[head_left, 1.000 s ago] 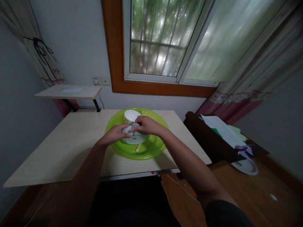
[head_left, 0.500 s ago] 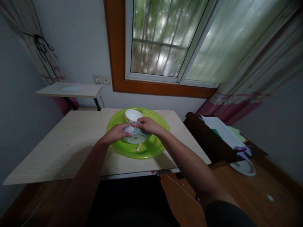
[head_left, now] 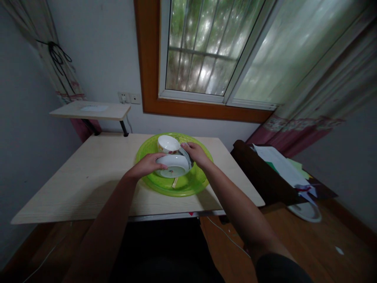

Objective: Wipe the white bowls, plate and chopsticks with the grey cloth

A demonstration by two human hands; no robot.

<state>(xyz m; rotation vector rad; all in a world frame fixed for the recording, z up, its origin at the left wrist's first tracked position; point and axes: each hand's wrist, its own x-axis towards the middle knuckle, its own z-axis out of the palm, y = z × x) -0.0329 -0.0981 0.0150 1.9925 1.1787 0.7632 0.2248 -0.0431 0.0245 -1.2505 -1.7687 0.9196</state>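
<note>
My left hand (head_left: 148, 165) grips the left rim of a white shallow dish (head_left: 174, 168), thumb on the inside, and keeps it tilted toward me. At the dish's right rim, my right hand (head_left: 198, 154) is closed on a grey cloth (head_left: 186, 155) that lies against the edge. Just behind the dish stands a white bowl (head_left: 169, 144) with a coloured pattern on its side. All of this is over or in a round green plastic basin (head_left: 185, 191). A short pale stick, perhaps chopsticks (head_left: 174, 182), shows below the dish; the rest of it is hidden.
The basin rests on a light wooden table (head_left: 97, 177). At the back left is a small raised shelf (head_left: 91, 111) with a paper on it. To the right stands a dark brown piece of furniture (head_left: 262, 169) holding papers. A window (head_left: 206, 51) is behind.
My right hand has moved with the cloth from the dish's upper middle to its right rim, uncovering the dish's inside. My left hand still grips the left rim.
</note>
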